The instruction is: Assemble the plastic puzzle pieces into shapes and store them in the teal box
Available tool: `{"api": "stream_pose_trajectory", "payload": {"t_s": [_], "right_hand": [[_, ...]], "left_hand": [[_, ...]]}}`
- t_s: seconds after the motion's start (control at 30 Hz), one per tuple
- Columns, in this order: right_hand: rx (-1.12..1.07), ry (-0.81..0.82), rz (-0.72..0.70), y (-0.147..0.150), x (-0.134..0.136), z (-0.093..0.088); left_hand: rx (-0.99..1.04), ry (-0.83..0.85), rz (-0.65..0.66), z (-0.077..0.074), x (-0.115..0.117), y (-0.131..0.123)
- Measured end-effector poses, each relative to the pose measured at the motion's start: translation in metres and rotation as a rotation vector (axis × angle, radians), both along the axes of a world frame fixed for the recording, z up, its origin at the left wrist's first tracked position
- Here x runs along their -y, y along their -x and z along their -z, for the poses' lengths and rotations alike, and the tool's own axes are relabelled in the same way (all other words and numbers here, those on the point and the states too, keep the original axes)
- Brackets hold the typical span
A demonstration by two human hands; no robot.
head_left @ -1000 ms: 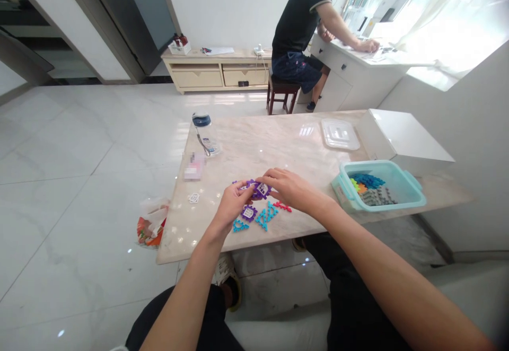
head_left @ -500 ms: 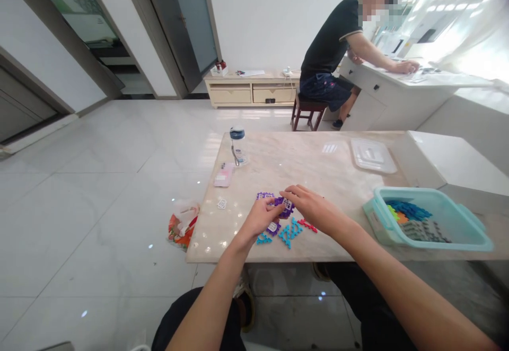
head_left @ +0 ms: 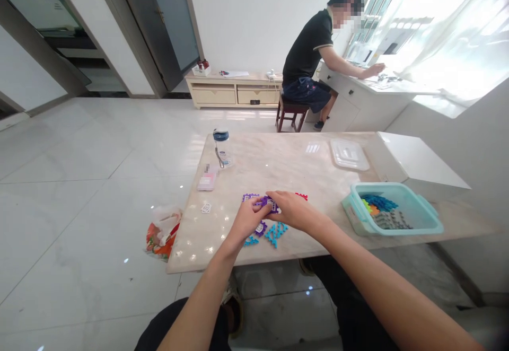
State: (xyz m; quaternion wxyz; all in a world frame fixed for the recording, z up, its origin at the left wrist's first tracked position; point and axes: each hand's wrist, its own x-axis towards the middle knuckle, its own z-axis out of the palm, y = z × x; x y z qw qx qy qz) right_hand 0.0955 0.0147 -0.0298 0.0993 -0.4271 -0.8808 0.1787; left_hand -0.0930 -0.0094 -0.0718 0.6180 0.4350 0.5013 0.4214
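Note:
My left hand (head_left: 251, 214) and my right hand (head_left: 292, 209) are both closed on one purple interlocking tile (head_left: 272, 204) with a white patterned sticker, held just above the table. Left fingers and thumb pinch its left side; the right fingers grip its right edge. Behind my left hand lie purple tiles (head_left: 249, 198) with white stickers, partly covered. A further purple tile (head_left: 261, 228) rests below the hands, beside blue triangular pieces (head_left: 275, 232) and a blue piece (head_left: 251, 241). Part of a red piece (head_left: 301, 196) shows past my right hand.
A teal bin (head_left: 353, 216) of coloured pieces stands at right, near a clear lid (head_left: 349, 155) and a white box (head_left: 421, 160). At left are a bottle (head_left: 222, 149), a pink packet (head_left: 207, 180) and a white sticker (head_left: 205, 208). A person (head_left: 308, 49) sits at a far desk.
The view has swung to the right, so everything sits further left. My right hand has closed in on the tile and now hides more of the red piece.

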Motion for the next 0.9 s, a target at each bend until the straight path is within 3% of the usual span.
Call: {"api": "stream_pose_trajectory", "payload": {"t_s": [0.17, 0.3, 0.5, 0.7, 0.9], "right_hand": [[-0.220, -0.061, -0.007, -0.003, -0.005, -0.007], [-0.325, -0.129, 0.012, -0.006, -0.006, -0.006], [-0.332, -0.183, -0.099, -0.006, -0.004, -0.003], [-0.323, -0.205, -0.132, -0.016, -0.004, -0.005], [-0.354, -0.183, -0.190, -0.026, -0.006, -0.005]], "left_hand": [[0.325, 0.113, 0.061, -0.012, -0.005, 0.015], [0.466, 0.155, 0.141, -0.019, -0.004, 0.022], [0.471, 0.203, 0.114, -0.018, 0.000, 0.021], [0.456, 0.153, 0.175, -0.018, -0.002, 0.018], [0.480, 0.153, 0.202, -0.007, 0.002, 0.007]]}}
